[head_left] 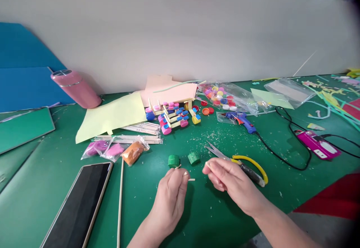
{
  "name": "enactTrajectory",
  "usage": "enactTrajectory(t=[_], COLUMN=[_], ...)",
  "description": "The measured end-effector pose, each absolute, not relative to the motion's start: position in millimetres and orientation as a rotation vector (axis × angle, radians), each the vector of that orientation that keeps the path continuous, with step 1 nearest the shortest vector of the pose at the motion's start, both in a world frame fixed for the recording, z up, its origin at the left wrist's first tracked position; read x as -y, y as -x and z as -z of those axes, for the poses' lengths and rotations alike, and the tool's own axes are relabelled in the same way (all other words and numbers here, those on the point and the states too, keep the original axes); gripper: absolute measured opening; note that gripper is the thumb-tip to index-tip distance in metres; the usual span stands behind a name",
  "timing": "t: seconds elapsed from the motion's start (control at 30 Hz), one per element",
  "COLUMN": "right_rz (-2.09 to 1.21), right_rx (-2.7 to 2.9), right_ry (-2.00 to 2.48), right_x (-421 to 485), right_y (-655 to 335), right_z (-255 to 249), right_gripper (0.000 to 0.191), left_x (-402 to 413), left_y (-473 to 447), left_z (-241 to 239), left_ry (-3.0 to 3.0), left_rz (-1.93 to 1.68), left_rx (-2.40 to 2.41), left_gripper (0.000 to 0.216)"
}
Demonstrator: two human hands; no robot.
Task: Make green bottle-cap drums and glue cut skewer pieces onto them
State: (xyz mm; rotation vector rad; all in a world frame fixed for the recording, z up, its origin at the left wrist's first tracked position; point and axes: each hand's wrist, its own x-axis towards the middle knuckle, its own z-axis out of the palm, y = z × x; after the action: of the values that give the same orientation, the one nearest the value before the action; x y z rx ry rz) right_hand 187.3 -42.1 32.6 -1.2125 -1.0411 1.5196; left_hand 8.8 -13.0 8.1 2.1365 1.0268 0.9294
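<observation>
My left hand (171, 188) is closed with its fingers pinched together. A thin pale piece of wooden stick (178, 166) pokes out above the fingertips. Opposite it, my right hand (225, 173) is also pinched; whatever it holds is too small to name. Just beyond the left fingers sit two green bottle caps (173, 161), one of them slightly to the right. A short pale stick (191, 179) shows beside my left thumb; I cannot tell whether it is touching the hand. Behind my right hand lie scissors (250, 171) with black and yellow handles, blades pointing away to the left.
Small assembled stick-and-cap models (174, 117) stand at the back centre. A bag of coloured caps (221, 96) and a blue glue gun (242, 120) with a trailing cord lie right. A phone (80, 203), a long stick (120, 199), clay packets (134, 150) and a pink bottle (78, 90) are left.
</observation>
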Motion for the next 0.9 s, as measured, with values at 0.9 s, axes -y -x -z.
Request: enactTrajectory(t=[0.9], right_rz=[-1.488], right_rx=[0.908], right_ry=[1.293], right_x=[41.3], right_y=[-146.6], right_z=[-10.3], right_gripper=[0.039], left_x=[19.6], left_y=[-23.0], left_z=[4.5], left_ry=[-0.971], left_rz=[-0.945], left_rx=[-0.767], left_gripper=[0.015])
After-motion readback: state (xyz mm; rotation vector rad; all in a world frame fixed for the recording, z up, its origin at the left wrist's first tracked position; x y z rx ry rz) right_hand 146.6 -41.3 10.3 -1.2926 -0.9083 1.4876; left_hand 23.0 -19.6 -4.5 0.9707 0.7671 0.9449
